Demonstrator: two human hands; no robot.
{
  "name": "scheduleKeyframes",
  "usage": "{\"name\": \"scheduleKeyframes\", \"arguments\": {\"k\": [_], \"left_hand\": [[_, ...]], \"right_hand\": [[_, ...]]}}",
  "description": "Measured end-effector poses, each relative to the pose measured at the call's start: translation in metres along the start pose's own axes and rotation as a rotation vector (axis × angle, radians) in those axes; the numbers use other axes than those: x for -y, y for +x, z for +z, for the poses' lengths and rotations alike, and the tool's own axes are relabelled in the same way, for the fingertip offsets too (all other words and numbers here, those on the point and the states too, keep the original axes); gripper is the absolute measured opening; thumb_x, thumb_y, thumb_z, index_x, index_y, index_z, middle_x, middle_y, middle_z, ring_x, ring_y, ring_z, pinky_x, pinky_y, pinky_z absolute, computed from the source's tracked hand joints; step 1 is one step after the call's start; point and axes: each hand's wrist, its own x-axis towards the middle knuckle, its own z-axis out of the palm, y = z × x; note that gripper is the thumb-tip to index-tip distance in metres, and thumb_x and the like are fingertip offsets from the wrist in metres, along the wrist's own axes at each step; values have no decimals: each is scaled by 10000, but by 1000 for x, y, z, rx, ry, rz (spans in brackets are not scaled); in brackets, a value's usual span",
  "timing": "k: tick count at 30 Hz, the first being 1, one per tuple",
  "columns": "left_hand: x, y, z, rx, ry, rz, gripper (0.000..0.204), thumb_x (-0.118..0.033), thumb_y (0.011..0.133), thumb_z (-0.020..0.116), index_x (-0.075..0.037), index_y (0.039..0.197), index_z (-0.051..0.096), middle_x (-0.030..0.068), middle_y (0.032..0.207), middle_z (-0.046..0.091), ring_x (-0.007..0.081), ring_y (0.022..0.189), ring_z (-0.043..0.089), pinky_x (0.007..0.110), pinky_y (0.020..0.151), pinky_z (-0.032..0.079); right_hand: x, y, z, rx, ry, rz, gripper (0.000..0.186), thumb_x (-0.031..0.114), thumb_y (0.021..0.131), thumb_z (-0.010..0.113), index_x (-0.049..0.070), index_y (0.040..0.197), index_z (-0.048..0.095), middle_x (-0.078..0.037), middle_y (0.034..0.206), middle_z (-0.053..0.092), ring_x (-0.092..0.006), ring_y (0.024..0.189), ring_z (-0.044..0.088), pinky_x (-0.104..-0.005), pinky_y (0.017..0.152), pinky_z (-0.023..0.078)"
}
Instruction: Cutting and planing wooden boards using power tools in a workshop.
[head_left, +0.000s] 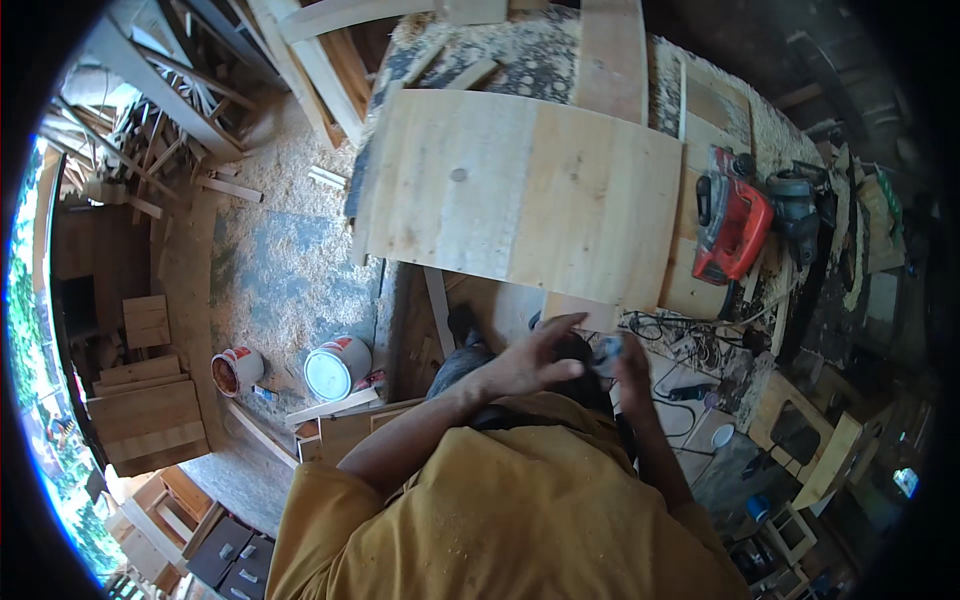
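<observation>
My left hand [530, 362] is held in front of my waist, its fingers spread apart and nothing in them. Just to its right, my right hand [631, 372] is closed round a small grey-blue object [607, 352], too blurred to name. Beyond both hands a wide, pale wooden panel [450, 190], made of joined boards, lies flat on the workbench [530, 55]. Neither hand visibly touches it. To the right of the panel rests a red power planer [738, 225], with a dark grey power tool [797, 215] beside it.
Cables [672, 345] tangle below the bench's right side. A white bucket [338, 368] and a smaller tub [237, 371] stand on the shaving-strewn floor [275, 260] at left. Cut boards [145, 410] lean farther left; wooden frames [835, 450] are at lower right.
</observation>
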Motion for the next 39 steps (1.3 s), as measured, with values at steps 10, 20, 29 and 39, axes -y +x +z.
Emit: {"name": "scheduleKeyframes", "arguments": {"k": [10,20,29,39], "left_hand": [[0,-81,-61,-25,53,-4,627,-371,887,600,25,1331,402,219,1202,539,274,1179,479,358,1011,343],[-11,-57,-90,-90,278,-111,555,-320,936,529,37,1337,386,204,1246,509,261,1167,500,339,969,398],[-37,-35,-105,-192,334,-405,445,-173,901,562,0,1295,450,202,1175,557,256,1061,563,335,897,447],[-70,-104,-288,-334,963,-499,284,-184,888,553,-12,1108,602,153,843,638,202,767,600,341,699,490]], "right_hand": [[25,9,120,304,-2,281,161,124,898,571,20,1018,593,3,685,564,-52,554,473,-210,491,372],[23,63,134,355,278,265,244,211,817,694,48,961,583,20,724,533,-39,571,447,-206,495,356],[20,80,77,109,463,229,132,176,828,624,73,813,543,37,630,459,-53,500,410,-217,446,333],[-41,123,-97,-537,206,89,217,252,841,602,74,751,517,12,567,422,-75,424,410,-237,373,322]]}}
